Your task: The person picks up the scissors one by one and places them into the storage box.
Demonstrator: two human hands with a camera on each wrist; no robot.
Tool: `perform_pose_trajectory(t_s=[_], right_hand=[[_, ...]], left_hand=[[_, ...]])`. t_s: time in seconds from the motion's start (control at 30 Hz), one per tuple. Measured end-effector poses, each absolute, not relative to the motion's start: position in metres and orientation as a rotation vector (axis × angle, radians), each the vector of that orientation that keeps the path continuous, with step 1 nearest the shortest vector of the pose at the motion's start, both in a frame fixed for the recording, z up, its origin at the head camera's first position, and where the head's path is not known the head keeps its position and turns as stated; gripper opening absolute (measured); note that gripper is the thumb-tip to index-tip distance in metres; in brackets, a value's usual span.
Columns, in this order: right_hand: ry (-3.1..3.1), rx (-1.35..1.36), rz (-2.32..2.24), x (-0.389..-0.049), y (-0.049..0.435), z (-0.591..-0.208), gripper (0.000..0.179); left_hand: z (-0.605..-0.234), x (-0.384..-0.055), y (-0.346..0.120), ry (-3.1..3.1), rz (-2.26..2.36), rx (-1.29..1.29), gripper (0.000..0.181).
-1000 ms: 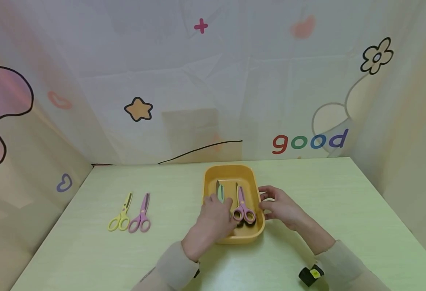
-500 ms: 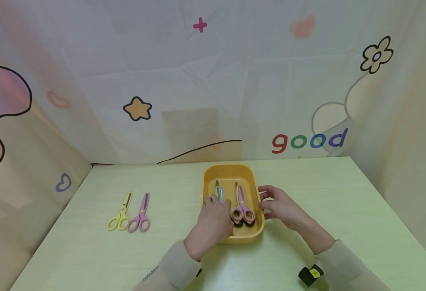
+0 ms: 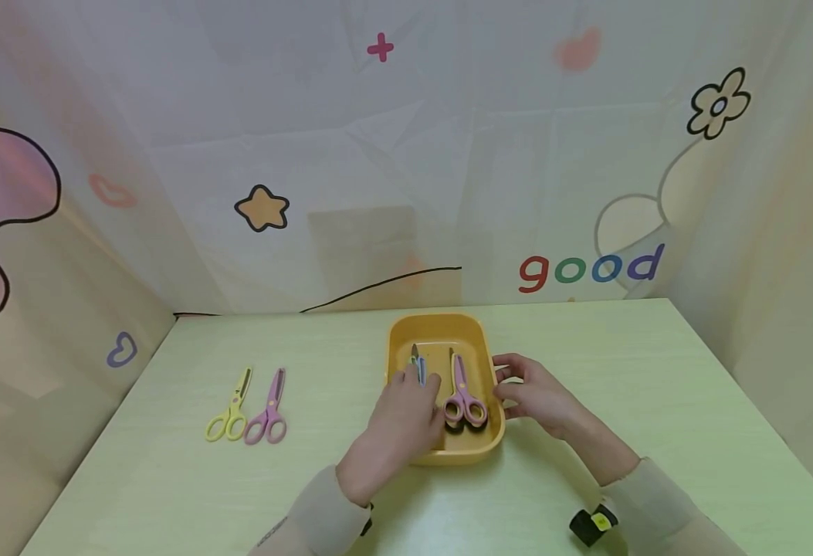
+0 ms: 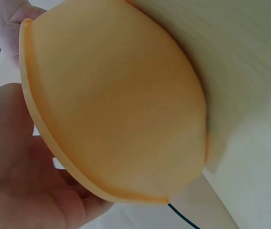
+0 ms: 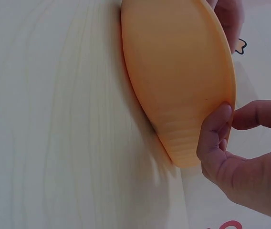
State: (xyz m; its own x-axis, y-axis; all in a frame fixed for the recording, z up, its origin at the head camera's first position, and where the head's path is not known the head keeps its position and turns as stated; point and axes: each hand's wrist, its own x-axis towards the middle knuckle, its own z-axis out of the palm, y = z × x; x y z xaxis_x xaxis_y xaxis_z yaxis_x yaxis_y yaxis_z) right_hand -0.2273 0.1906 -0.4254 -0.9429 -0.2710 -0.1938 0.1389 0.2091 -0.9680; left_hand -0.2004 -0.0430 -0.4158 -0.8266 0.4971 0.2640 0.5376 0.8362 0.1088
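Note:
In the head view a yellow tray (image 3: 436, 457) stands on the table. My left hand (image 3: 408, 413) reaches over its left side, fingers down at two scissors lying side by side, one of them blue (image 3: 422, 371); the hand covers their handles. I cannot tell whether those fingers grip them. To their right in the tray lie purple scissors (image 3: 461, 390) over another pair with dark handles. My right hand (image 3: 534, 395) pinches the tray's right rim between thumb and fingers, as the right wrist view shows. In the left wrist view the tray wall hides the left fingertips' work.
Left of the tray, yellow scissors (image 3: 231, 409) and a second purple pair of scissors (image 3: 269, 413) lie on the table (image 3: 170, 494). A printed curtain (image 3: 309, 139) hangs behind the table and along both sides.
My left hand has shifted slightly within the tray, its wrist moving a little left, and more of the blue scissors shows. My right hand stays at the rim.

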Motion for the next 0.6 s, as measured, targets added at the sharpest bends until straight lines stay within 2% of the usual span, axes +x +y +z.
perform_pose_trajectory(t_s=[0.2, 0.6], right_hand=[[2.171, -0.115, -1.784, -0.226, 0.19, -0.423, 0.056], [2.167, -0.095, -1.786, -0.226, 0.189, -0.424, 0.056]], left_hand=[[-0.419, -0.199, -0.053, -2.66, -0.433, -0.833, 0.013], [-0.426, -0.194, -0.083, -2.557, -0.587, -0.773, 0.016]])
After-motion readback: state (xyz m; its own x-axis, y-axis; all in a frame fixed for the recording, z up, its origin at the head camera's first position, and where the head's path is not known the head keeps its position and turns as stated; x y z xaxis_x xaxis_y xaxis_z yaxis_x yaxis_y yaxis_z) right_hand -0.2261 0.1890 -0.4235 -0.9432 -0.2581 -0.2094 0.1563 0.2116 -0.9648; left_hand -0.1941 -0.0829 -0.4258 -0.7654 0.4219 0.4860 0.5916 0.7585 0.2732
